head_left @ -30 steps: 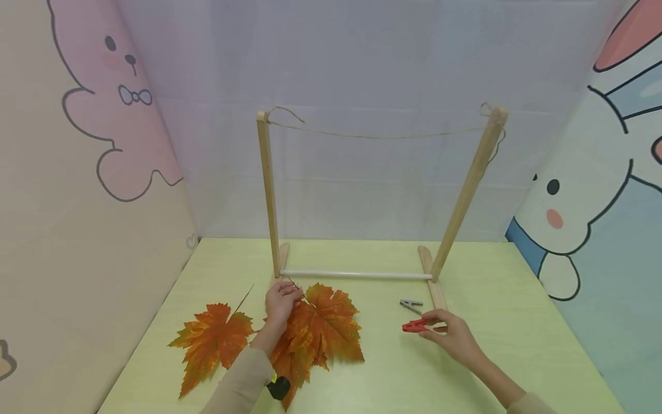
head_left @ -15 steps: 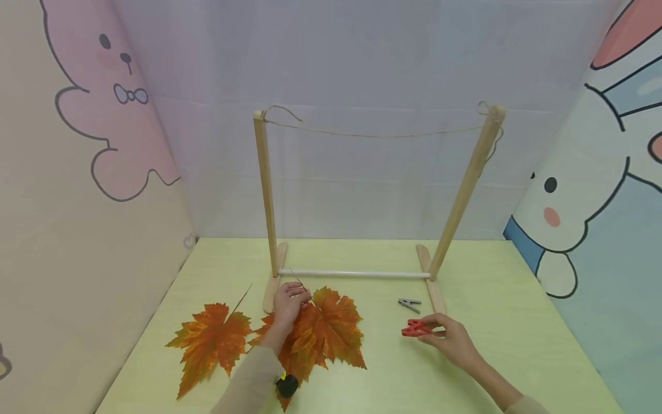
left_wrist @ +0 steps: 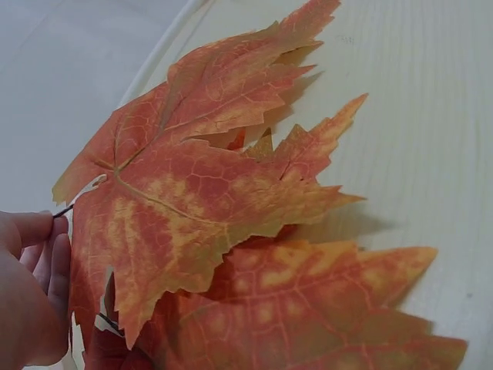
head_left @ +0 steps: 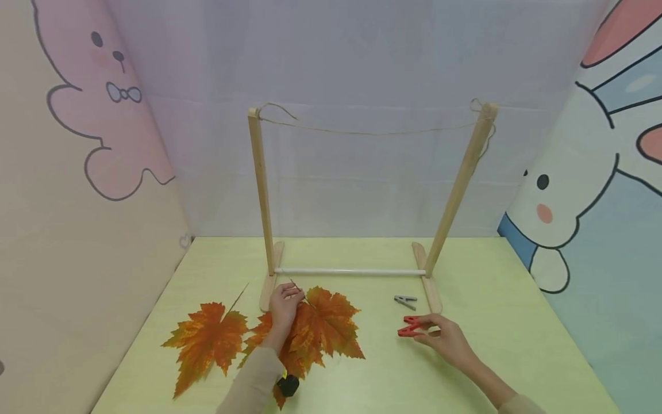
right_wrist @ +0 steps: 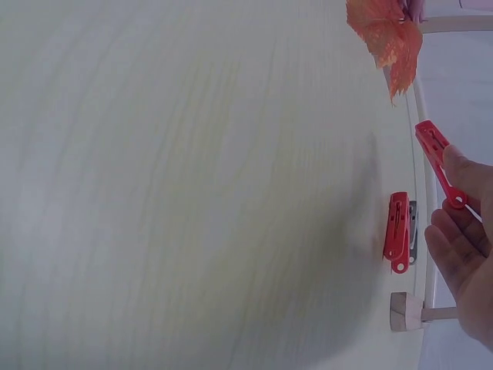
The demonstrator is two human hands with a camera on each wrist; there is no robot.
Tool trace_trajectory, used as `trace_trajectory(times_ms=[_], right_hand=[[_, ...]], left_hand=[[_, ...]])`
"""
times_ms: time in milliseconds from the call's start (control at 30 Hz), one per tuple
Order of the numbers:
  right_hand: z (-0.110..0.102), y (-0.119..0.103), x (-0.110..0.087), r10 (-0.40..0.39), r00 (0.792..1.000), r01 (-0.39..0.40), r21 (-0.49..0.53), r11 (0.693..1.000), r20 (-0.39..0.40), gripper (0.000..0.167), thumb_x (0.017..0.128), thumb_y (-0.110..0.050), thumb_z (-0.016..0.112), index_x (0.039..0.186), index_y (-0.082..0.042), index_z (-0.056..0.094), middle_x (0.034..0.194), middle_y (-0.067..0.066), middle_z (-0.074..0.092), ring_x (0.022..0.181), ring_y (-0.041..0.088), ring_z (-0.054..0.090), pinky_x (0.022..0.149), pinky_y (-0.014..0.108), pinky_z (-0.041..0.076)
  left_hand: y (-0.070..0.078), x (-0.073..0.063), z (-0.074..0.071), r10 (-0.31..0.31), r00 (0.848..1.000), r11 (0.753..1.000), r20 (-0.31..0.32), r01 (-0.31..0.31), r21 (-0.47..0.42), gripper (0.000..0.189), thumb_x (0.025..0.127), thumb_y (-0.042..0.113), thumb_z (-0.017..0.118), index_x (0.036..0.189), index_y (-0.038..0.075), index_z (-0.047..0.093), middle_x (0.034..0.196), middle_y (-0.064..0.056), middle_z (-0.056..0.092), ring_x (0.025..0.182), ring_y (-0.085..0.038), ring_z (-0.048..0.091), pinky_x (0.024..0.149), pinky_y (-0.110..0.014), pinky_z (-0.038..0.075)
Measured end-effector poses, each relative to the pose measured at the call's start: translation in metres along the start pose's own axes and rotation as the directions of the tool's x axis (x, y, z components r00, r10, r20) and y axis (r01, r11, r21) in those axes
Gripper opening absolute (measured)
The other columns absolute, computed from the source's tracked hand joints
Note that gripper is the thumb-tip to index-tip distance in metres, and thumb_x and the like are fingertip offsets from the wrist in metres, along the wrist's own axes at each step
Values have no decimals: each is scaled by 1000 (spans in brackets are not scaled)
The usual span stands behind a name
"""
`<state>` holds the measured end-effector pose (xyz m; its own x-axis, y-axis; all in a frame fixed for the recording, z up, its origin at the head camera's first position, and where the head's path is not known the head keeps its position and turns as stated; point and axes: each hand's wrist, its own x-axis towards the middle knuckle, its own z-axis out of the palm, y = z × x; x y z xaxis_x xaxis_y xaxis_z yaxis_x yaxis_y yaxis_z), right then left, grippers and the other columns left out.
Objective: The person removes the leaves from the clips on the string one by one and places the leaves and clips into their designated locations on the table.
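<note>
My left hand (head_left: 285, 307) pinches the thin stem (left_wrist: 63, 210) of an orange-red maple leaf (head_left: 326, 325). That leaf overlaps another maple leaf (left_wrist: 300, 308) beneath it. A separate maple leaf (head_left: 209, 339) lies to the left, its stem pointing away. My right hand (head_left: 447, 339) holds a red clothespin (right_wrist: 435, 142) between thumb and fingers, above the table. In the right wrist view, a second red clothespin (right_wrist: 397, 231) lies beside a grey clothespin (right_wrist: 414, 231). From the head view, the red parts form a V at the fingertips, and I cannot tell the two apart there.
Behind the leaves stands a wooden frame with a left post (head_left: 261, 190), a right post (head_left: 460, 190) and a white bottom rod (head_left: 346, 271). Twine (head_left: 372, 134) sags between the post tops. The pale yellow table (head_left: 496, 299) meets printed cloth walls.
The left hand has shifted slightly with the leaf stem still pinched. At the right fingertips, the red shape has spread into a wider V. The whole head view has drifted a little.
</note>
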<state>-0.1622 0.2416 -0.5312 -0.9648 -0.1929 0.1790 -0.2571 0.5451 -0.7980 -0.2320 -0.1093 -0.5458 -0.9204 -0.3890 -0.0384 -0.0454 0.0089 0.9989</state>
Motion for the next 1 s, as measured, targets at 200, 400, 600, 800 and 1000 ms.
trace_trajectory(times_ms=[200,400,600,800,1000], right_hand=[[6,4,0,-15,1000,15,-3,1000,-1,27,70,-9,75,94,-1,65,95,14,65,78,21,61,60,22,51],[12,10,-3,-27,1000,27,4,1000,-9,25,70,-7,75,92,1,64,94,16,64,75,13,61,59,22,51],[14,14,-5,-45,999,45,1,999,-23,26,70,-9,76,92,1,64,84,10,64,74,12,60,58,22,51],[15,17,-4,-56,998,55,-34,998,-32,25,69,-8,76,91,0,65,84,9,64,74,14,60,58,22,50],[16,19,-5,-42,999,40,-73,997,-27,25,68,-10,77,90,-4,65,85,6,65,74,13,60,60,22,50]], left_hand=[[-4,1,1,40,999,999,-13,-40,37,29,74,-10,66,101,-14,56,85,-26,62,69,-24,64,58,-28,53],[-11,2,2,29,999,999,-26,-28,20,31,75,-8,65,105,-12,56,86,-26,63,67,-26,64,55,-28,53],[-18,4,2,27,998,999,-62,-24,36,32,75,-7,67,105,-10,57,85,-24,64,61,-21,63,52,-23,51],[-21,4,1,19,998,998,-67,-15,61,33,75,-3,68,107,-8,57,87,-23,64,61,-18,63,53,-23,51],[-23,5,1,14,997,999,-70,-11,49,33,74,-5,68,105,-8,57,90,-25,63,63,-17,63,55,-23,52]])
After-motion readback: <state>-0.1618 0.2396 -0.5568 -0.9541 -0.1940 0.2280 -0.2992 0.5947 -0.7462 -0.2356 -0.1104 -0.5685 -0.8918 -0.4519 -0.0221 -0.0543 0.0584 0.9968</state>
